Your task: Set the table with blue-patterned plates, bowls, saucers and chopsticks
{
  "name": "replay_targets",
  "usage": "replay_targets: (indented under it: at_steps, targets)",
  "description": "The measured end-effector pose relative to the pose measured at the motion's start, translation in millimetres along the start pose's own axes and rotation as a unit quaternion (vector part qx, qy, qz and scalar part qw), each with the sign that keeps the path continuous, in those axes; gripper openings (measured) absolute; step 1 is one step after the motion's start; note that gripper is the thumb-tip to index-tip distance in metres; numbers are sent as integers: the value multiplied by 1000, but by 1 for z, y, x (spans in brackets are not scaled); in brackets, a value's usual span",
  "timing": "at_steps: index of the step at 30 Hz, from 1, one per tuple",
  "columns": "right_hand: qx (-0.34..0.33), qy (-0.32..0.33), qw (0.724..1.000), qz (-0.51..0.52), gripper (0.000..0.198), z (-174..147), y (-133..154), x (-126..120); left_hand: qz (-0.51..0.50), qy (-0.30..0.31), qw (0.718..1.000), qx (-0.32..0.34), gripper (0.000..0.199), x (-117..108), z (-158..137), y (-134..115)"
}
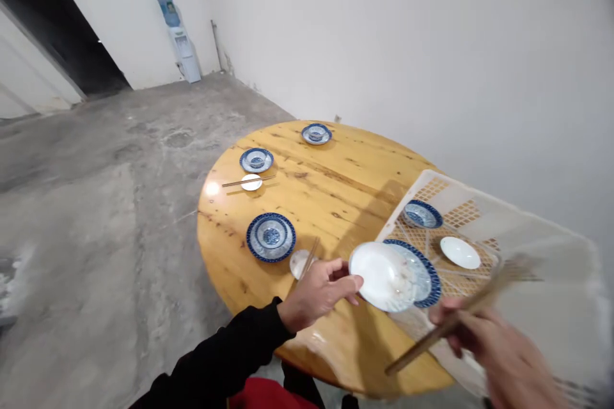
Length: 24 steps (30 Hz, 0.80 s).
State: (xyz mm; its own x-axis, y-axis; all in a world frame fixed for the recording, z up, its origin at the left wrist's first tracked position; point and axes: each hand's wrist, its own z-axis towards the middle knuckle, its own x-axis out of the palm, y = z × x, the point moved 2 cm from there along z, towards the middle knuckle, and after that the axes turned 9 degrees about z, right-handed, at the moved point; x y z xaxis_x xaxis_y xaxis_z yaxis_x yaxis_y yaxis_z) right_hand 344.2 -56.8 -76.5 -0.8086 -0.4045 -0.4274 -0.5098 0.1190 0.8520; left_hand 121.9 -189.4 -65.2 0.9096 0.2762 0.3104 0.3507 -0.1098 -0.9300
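Observation:
My left hand (pixel 323 287) pinches the edge of a white dish (pixel 381 275), tilted at the basket's near left side. Directly behind that dish shows a blue-rimmed plate (pixel 428 275); whether it is also held I cannot tell. In my right hand (pixel 484 326), closed and somewhat blurred, is a bundle of chopsticks (pixel 426 346) slanting over the basket. Just beyond my left hand, another pair of chopsticks (pixel 311 257) rests across a small white saucer (pixel 298 263). Inside the white plastic basket (pixel 559 243) lie a blue-rimmed bowl (pixel 422 213) and a white oval-looking dish (pixel 460 252).
The round wooden table (pixel 330 185) carries several blue-rimmed settings: a near bowl on a plate (pixel 249 248), another plate (pixel 244 167) and a far plate (pixel 307 140). Chopsticks (pixel 233 184) lie over a white saucer (pixel 252 186). A water dispenser (pixel 185 51) stands by the wall.

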Motion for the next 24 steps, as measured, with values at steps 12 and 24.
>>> replay_targets:
  at_steps: [12, 24]
  targets:
    - [112, 239, 946, 186, 32, -139, 21, 373, 77, -295, 951, -47, 34, -265, -224, 18]
    - [99, 386, 896, 193, 42, -116, 90, 558, -27, -383, 923, 4, 33, -432, -223, -6]
